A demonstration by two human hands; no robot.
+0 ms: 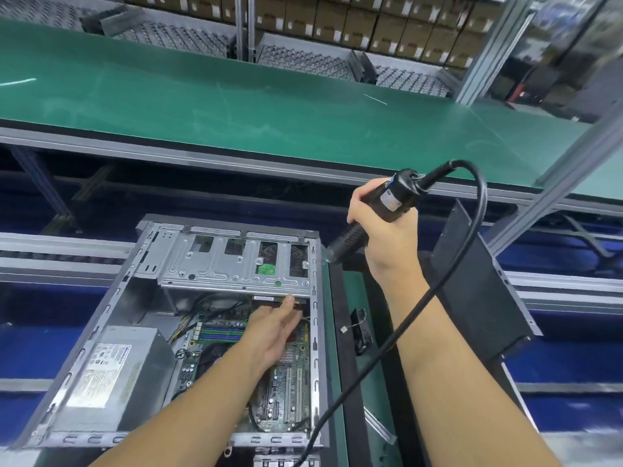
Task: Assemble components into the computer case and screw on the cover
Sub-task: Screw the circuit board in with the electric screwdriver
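The right hand grips a black electric screwdriver. Its fingers are curled tight round the barrel, and the bit end points down and to the left. The bit is blurred just beside the far right corner of the computer case. Whether it touches the rim cannot be told. The screwdriver's cable loops up from the back of the tool and runs down across the right forearm.

The left hand reaches into the open case with its fingers stretched out nearly straight and close together. Their tips touch the edge of a flat part that sits just under the drive cage. The hand covers that part, so it is not clear whether the thumb closes on it.

The case lies on its side on the desk with its open side up. Inside it, the power supply is at the near left. The motherboard lies along the right, below the left hand, and the drive cage spans the far end.

The black cover panel stands tilted to the right of the case, behind the right forearm and apart from both hands. A small black wired part lies on the desk between the case and the panel.
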